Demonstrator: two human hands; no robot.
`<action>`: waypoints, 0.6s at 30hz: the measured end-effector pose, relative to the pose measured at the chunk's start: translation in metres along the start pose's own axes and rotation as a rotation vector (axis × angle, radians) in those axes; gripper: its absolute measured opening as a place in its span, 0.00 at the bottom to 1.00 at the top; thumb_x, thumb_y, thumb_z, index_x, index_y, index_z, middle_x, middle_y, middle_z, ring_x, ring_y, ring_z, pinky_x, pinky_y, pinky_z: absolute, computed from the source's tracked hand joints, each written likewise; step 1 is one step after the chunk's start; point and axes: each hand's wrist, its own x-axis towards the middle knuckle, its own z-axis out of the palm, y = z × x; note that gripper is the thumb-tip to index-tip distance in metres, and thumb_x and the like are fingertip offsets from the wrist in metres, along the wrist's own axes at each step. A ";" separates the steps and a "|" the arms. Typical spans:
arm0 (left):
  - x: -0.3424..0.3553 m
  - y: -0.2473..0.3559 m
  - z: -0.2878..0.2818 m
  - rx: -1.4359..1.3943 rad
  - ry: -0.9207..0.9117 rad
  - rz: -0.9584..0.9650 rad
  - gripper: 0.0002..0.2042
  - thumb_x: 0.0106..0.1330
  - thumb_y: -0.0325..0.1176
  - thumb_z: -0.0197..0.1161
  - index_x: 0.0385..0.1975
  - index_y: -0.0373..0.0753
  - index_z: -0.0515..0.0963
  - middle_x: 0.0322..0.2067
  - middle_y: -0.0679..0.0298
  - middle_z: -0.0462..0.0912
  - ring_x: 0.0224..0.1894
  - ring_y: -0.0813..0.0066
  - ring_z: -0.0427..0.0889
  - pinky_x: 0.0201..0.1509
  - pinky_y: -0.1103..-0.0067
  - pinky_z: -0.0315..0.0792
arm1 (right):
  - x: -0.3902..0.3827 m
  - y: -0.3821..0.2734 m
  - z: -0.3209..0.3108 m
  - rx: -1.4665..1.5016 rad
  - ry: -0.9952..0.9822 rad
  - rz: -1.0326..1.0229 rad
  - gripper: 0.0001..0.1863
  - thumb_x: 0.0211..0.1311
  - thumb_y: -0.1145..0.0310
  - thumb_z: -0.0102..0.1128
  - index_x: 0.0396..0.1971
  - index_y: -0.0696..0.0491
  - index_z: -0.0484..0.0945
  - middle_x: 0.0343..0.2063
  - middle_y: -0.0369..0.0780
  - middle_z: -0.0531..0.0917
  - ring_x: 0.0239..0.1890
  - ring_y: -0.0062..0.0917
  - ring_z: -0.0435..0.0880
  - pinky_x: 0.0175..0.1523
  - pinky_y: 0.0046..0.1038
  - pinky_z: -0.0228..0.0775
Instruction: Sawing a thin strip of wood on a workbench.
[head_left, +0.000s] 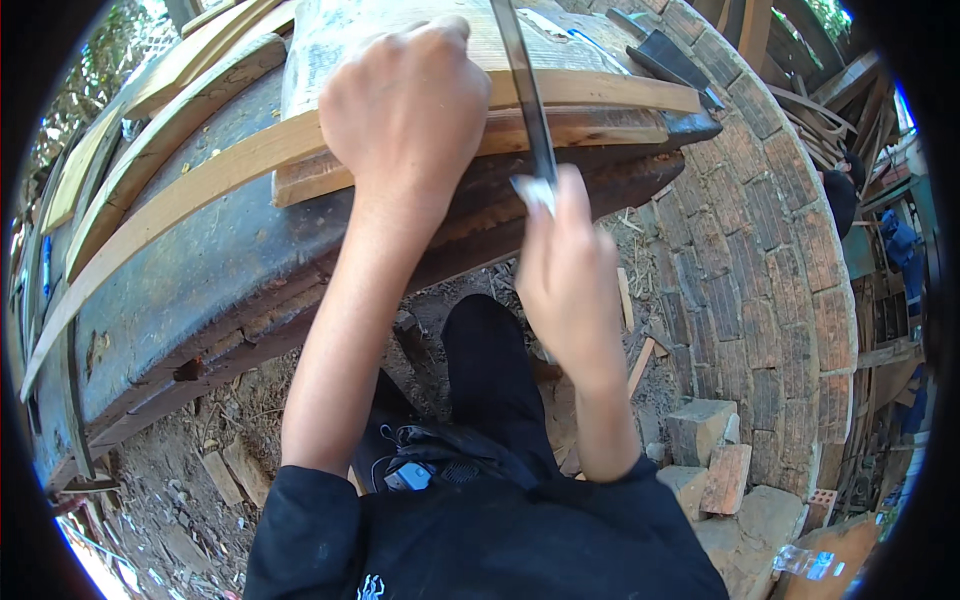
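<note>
A long, thin wooden strip [610, 90] lies along the bench edge, its left part running far down and bending in the picture. My left hand [405, 105] is closed in a fist on top of it, pressing at its middle; the fingertips are hidden. Below the strip lies a shorter wooden block [310, 180]. My right hand [575, 265], a little blurred, grips the near end of a long, narrow metal blade [528, 90], with something whitish at the grip. The blade crosses the strip to the right of my left hand. Whether it has teeth cannot be made out.
The dark, worn bench [230, 245] carries several curved wooden pieces [180, 140] at the left and a pale board [310, 50] at the back. A dark flat tool [665, 60] lies at the far right. Brick paving [760, 260] and loose bricks [725, 478] are at the right.
</note>
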 end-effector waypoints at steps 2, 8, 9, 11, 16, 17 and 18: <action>-0.001 -0.002 0.000 0.013 -0.012 -0.016 0.10 0.51 0.31 0.48 0.21 0.47 0.80 0.19 0.53 0.78 0.24 0.55 0.79 0.27 0.66 0.71 | 0.009 -0.002 0.006 -0.011 -0.005 0.020 0.08 0.63 0.75 0.43 0.40 0.61 0.66 0.18 0.52 0.75 0.22 0.47 0.78 0.22 0.40 0.63; -0.005 0.000 0.004 -0.012 0.016 0.001 0.10 0.51 0.32 0.48 0.20 0.47 0.79 0.18 0.53 0.78 0.23 0.54 0.78 0.27 0.66 0.71 | -0.032 0.008 -0.008 -0.048 0.004 -0.014 0.10 0.60 0.77 0.48 0.41 0.61 0.63 0.18 0.54 0.76 0.23 0.49 0.78 0.21 0.43 0.66; -0.006 0.000 0.001 0.004 0.019 -0.002 0.10 0.51 0.32 0.48 0.20 0.47 0.80 0.18 0.53 0.78 0.23 0.54 0.78 0.27 0.66 0.71 | -0.016 0.000 -0.007 -0.049 -0.027 0.018 0.09 0.62 0.76 0.45 0.41 0.61 0.65 0.19 0.53 0.76 0.22 0.47 0.78 0.22 0.41 0.65; 0.000 -0.003 0.003 0.097 0.020 -0.016 0.10 0.51 0.32 0.48 0.19 0.48 0.80 0.18 0.53 0.78 0.23 0.54 0.78 0.27 0.66 0.71 | 0.019 -0.009 0.003 -0.102 -0.009 0.017 0.08 0.64 0.74 0.42 0.40 0.60 0.66 0.20 0.51 0.77 0.22 0.46 0.78 0.22 0.39 0.64; -0.001 -0.003 0.004 0.111 0.040 0.021 0.10 0.50 0.32 0.49 0.19 0.48 0.80 0.18 0.53 0.77 0.23 0.54 0.78 0.26 0.66 0.71 | -0.041 0.009 -0.003 -0.010 0.001 0.026 0.09 0.63 0.75 0.42 0.41 0.60 0.66 0.21 0.51 0.77 0.22 0.49 0.78 0.24 0.39 0.65; -0.001 -0.003 0.003 0.124 -0.002 0.012 0.10 0.50 0.32 0.49 0.19 0.48 0.80 0.18 0.53 0.77 0.24 0.54 0.78 0.26 0.66 0.71 | -0.034 0.010 -0.003 -0.013 -0.003 -0.008 0.09 0.63 0.75 0.42 0.41 0.60 0.66 0.20 0.51 0.77 0.22 0.48 0.78 0.24 0.39 0.65; -0.002 -0.002 0.004 0.114 -0.011 0.017 0.10 0.50 0.32 0.49 0.19 0.48 0.80 0.18 0.53 0.77 0.24 0.54 0.78 0.26 0.66 0.71 | -0.025 0.008 -0.006 -0.030 0.002 -0.023 0.09 0.63 0.74 0.42 0.41 0.60 0.66 0.19 0.50 0.76 0.21 0.47 0.78 0.23 0.39 0.64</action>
